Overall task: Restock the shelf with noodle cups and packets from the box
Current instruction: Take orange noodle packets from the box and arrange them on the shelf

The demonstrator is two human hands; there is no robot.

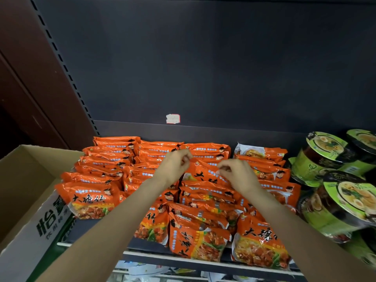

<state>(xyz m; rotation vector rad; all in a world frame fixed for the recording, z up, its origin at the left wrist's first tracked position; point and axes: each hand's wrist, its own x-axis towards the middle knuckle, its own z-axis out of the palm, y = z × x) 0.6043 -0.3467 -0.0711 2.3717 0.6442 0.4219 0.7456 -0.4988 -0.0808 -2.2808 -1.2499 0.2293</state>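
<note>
Both hands, left hand and right hand, pinching top corners of one orange packet; best lowered upright into its row, seated level, not crushing neighbours.

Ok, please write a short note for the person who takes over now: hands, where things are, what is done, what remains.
Left hand and right hand: each pinches a top corner of one orange packet, held upright above the middle rows.
Shelf: orange packets stand in several rows; green noodle cups are stacked at the right.
Box: open at the left; its contents are not visible.
Left: seat this packet, then check the box.
</note>
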